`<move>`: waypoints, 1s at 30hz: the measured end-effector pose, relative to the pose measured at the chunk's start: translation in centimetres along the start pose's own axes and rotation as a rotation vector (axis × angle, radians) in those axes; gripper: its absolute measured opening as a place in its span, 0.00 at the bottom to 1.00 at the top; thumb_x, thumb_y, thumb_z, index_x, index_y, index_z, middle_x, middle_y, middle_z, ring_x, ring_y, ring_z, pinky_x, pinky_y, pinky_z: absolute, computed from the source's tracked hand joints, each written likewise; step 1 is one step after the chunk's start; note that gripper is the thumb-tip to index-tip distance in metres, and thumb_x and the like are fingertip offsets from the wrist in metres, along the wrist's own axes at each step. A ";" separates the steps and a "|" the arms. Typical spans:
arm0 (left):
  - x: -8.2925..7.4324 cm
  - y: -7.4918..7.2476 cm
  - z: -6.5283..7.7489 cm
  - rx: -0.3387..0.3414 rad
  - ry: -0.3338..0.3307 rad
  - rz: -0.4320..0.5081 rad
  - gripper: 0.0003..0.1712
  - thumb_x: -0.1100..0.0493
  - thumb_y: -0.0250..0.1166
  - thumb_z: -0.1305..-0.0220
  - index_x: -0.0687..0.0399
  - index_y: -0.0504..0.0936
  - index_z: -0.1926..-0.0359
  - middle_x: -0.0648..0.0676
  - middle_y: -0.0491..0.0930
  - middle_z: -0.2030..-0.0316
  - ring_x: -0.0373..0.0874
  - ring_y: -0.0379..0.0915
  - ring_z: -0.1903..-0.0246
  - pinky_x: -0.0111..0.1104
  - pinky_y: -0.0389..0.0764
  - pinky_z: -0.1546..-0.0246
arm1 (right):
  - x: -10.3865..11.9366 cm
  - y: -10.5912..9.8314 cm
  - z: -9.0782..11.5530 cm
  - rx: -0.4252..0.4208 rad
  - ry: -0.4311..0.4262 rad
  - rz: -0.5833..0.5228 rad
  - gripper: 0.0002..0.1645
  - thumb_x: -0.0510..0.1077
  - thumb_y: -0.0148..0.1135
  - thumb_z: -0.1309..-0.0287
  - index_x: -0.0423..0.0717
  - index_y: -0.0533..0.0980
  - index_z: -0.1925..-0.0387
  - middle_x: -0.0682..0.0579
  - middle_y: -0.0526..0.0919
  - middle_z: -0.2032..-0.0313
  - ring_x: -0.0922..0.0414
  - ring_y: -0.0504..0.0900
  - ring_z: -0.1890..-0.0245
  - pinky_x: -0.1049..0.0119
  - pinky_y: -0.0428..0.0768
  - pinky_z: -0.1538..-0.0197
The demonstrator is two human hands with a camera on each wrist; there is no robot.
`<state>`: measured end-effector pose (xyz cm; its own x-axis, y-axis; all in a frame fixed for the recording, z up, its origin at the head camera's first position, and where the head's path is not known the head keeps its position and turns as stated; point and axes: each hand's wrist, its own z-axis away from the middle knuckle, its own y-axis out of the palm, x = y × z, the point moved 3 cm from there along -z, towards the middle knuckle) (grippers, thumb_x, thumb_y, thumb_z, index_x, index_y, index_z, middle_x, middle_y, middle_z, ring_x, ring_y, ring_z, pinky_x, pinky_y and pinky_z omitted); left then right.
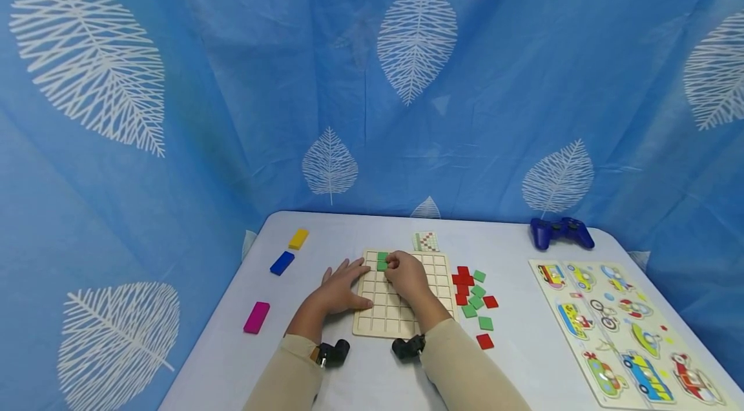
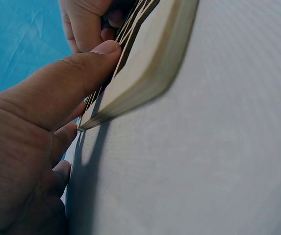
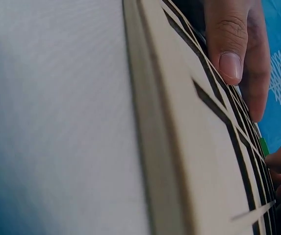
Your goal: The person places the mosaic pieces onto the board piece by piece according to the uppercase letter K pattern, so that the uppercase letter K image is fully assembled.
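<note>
A wooden grid board lies on the table between both hands. My left hand rests at its left side with fingers spread, and the thumb lies over the rim. Two green square tiles sit one below the other in the grid's upper left part. My right hand reaches over the board, its thumb and index finger curled at the lower green tile. The palm and other fingers hide the cells beneath. Loose red tiles and green tiles lie right of the board.
A small pattern card lies behind the board. Yellow, blue and magenta blocks lie to the left. At the right are a blue game controller and a vehicle puzzle board. A blue leaf-patterned curtain surrounds the table.
</note>
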<state>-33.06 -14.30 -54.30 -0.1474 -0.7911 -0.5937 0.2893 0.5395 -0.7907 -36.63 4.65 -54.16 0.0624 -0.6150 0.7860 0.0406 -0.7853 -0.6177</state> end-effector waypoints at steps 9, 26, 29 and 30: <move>-0.2 0.2 0.3 -0.003 -0.008 -0.008 0.51 0.39 0.80 0.45 0.42 0.70 0.23 0.48 0.55 0.17 0.57 0.38 0.16 0.63 0.34 0.20 | 0.0 0.2 0.1 -0.028 0.032 0.017 0.09 0.37 0.69 0.40 0.49 0.84 0.57 0.55 0.81 0.67 0.57 0.78 0.66 0.61 0.77 0.58; 0.0 0.5 0.0 -0.003 0.009 -0.008 0.51 0.38 0.79 0.45 0.43 0.70 0.23 0.49 0.55 0.17 0.57 0.38 0.16 0.63 0.34 0.20 | -0.8 -0.7 0.9 0.075 -0.069 -0.003 0.11 0.42 0.66 0.32 0.51 0.86 0.51 0.56 0.83 0.62 0.57 0.79 0.61 0.57 0.79 0.53; 0.0 0.4 0.0 0.005 0.003 -0.007 0.51 0.38 0.79 0.45 0.42 0.69 0.23 0.49 0.54 0.17 0.57 0.38 0.16 0.63 0.33 0.20 | -1.0 -1.3 1.1 0.134 -0.085 -0.039 0.12 0.44 0.67 0.31 0.51 0.84 0.48 0.57 0.83 0.61 0.58 0.79 0.61 0.58 0.80 0.52; 0.0 0.4 -0.1 0.006 -0.001 -0.007 0.51 0.38 0.79 0.45 0.42 0.69 0.23 0.49 0.54 0.17 0.56 0.37 0.16 0.63 0.33 0.20 | -1.0 -1.6 1.2 0.149 -0.086 -0.057 0.12 0.44 0.68 0.31 0.51 0.84 0.48 0.57 0.83 0.61 0.58 0.79 0.60 0.58 0.80 0.52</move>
<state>-33.01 -14.04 -54.60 -0.1487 -0.7954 -0.5876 0.2939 0.5318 -0.7942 -35.52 6.57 -53.99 0.1409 -0.5562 0.8191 0.1933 -0.7959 -0.5737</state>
